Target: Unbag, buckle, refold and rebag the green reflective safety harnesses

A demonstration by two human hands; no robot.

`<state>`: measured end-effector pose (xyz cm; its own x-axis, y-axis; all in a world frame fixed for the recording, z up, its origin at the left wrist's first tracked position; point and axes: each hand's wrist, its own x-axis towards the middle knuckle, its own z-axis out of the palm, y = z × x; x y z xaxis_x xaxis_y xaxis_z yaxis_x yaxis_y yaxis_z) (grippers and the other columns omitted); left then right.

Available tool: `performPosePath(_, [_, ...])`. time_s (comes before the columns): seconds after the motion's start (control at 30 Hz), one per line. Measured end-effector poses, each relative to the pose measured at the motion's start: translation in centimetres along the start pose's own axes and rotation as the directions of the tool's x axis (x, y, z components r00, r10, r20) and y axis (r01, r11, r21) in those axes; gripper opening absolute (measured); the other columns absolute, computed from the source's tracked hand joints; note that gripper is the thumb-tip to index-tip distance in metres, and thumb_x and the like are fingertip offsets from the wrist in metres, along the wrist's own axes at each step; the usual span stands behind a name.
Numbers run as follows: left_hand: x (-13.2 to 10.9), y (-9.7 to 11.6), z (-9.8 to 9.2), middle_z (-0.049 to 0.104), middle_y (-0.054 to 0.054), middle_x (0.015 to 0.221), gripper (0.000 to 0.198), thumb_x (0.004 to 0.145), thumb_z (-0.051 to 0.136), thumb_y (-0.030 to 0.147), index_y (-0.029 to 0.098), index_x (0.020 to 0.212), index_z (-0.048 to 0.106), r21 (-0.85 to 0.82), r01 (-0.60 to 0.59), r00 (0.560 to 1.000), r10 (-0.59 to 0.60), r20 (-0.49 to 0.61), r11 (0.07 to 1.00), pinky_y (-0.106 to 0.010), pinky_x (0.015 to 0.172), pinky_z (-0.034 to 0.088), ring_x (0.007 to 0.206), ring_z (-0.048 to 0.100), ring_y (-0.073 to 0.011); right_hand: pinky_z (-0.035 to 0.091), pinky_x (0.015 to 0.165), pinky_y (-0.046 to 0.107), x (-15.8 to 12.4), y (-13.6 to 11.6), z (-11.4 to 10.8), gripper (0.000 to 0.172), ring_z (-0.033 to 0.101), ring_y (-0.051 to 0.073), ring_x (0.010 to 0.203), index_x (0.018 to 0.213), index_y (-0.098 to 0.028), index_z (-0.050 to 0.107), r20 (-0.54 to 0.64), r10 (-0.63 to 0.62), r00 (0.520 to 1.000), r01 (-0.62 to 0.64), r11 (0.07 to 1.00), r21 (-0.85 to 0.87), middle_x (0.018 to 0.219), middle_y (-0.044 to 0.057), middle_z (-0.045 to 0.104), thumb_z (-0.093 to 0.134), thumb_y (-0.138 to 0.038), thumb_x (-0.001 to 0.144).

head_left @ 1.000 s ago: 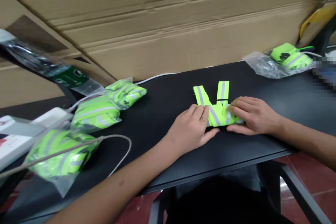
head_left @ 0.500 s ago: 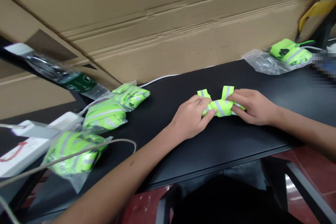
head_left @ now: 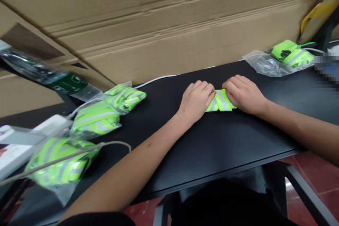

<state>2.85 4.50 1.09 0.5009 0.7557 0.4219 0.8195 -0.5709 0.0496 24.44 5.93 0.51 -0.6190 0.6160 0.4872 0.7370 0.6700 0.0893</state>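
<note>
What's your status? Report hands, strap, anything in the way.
Left hand curled over strap's left end, right hand over its right. Strap folded, middle showing between hands. Three bags off left, touching neither hand.

Striped grey over neon yellow-green on the strap (head_left: 224, 101); plain black across the surface (head_left: 206, 152); brown on cardboard (head_left: 169, 53).

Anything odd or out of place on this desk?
Mainly the loose cable at left: in this view it runs across the nearest bagged bundle, which looks untidy; can't tell if they touch. The striped band between the left hand and right hand shows no visible damage. No spill seen.
</note>
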Motion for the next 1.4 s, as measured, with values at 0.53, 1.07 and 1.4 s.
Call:
performPosePath(0.53, [-3.3,2.6,-2.2,0.065,-0.020,0.105,0.057,0.093,0.051,0.049,0.010,0.135,0.057,0.199,-0.307,0.947,0.279,0.159,0.931,-0.051,0.087,0.046,0.099,0.060,-0.0379,0.057,0.095,0.051,-4.0,-2.7,-2.8,0.047,0.067,0.035,0.117,0.131,-0.005,0.058,0.095,-0.214,0.972,0.185,0.950,0.250,0.125,0.025,0.068,0.051,-0.041,0.101])
performPosePath(1.07, [-0.4,1.9,-2.9,0.067,-0.002,0.063,0.048,0.079,0.068,0.068,0.020,0.073,0.068,-0.370,0.288,0.955,-0.294,0.042,0.883,-0.028,0.053,0.033,0.057,0.060,-0.0179,0.036,0.056,0.027,0.7,-2.2,-1.5,0.042,0.046,0.012,0.058,0.074,-0.020,0.056,0.057,0.320,0.946,-0.253,0.614,0.747,0.063,-0.003,0.050,0.053,-0.057,0.096])
performPosePath(1.4, [2.3,4.1,1.0,0.077,-0.009,0.086,0.041,0.074,0.078,0.057,0.017,0.085,0.076,-0.938,0.339,0.717,-0.666,0.206,0.075,-0.029,0.066,0.055,0.075,0.071,-0.0197,0.049,0.065,0.029,5.4,-4.2,2.0,0.049,0.057,0.015,0.070,0.086,-0.023,0.056,0.130,0.825,0.551,-0.264,0.024,0.964,0.079,0.001,0.058,0.055,-0.072,0.085])
